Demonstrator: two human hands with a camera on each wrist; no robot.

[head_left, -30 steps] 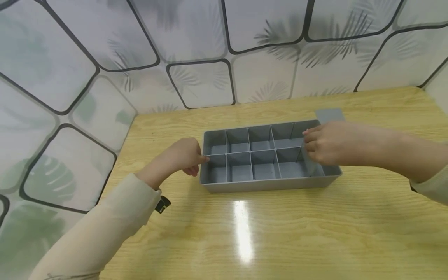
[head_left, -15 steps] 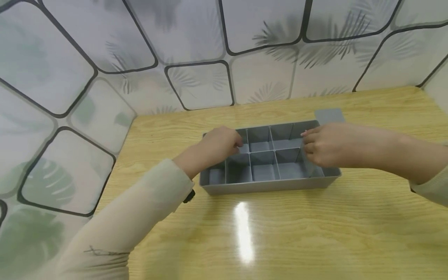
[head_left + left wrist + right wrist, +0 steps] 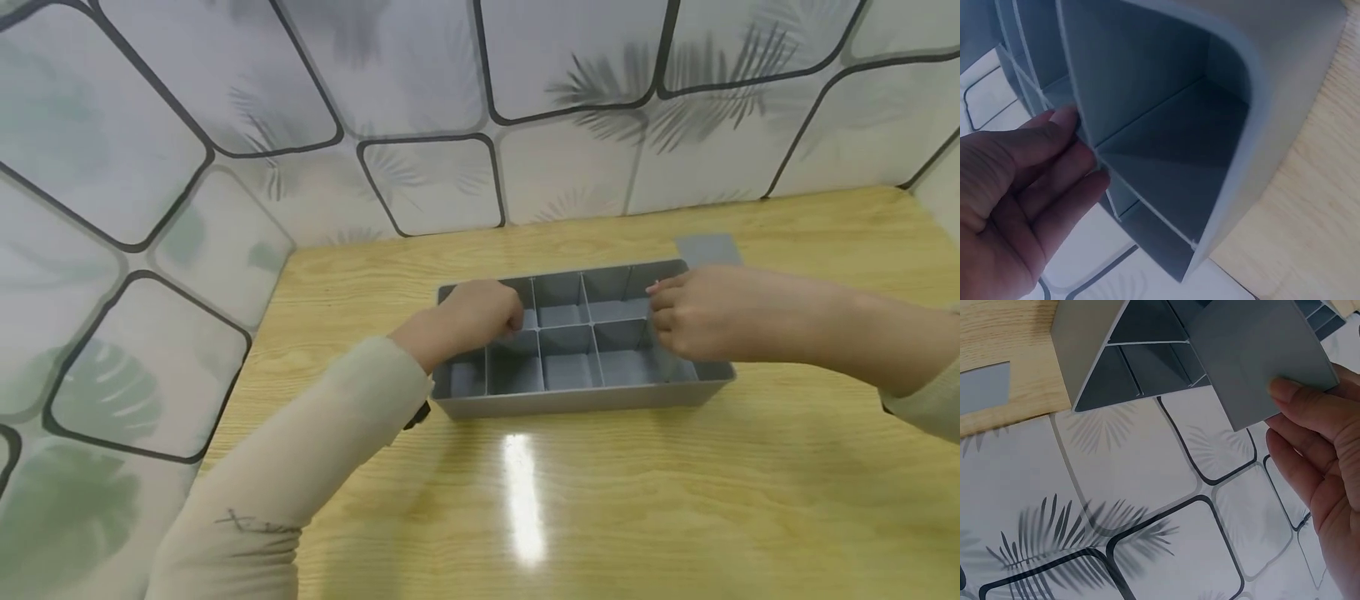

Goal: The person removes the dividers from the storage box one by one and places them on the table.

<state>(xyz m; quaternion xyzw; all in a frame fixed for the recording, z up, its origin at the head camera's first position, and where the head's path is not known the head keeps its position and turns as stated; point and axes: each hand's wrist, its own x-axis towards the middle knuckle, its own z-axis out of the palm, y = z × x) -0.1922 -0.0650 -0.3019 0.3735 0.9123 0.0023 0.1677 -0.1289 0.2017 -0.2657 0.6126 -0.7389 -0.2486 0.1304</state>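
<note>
A long grey storage box [image 3: 585,402] stands on the table, split into compartments by thin grey dividers. My left hand [image 3: 480,312] reaches over the box's left end. In the left wrist view its thumb and fingers pinch the long middle divider [image 3: 1147,200] near a crossing. At the box's right end my right hand [image 3: 723,312] holds a grey divider panel [image 3: 1254,356], thumb on one face and fingers behind. That panel slants into the box; its lower end is hidden in the wrist view.
A loose flat grey panel [image 3: 708,248] lies on the wooden table [image 3: 600,500] behind the box's right end. A wall with leaf patterns [image 3: 562,167] rises along the table's back and left edges.
My left hand has moved right, from the box's left rim to over the left compartments, and now pinches the divider there. My right hand has stayed at the panel.
</note>
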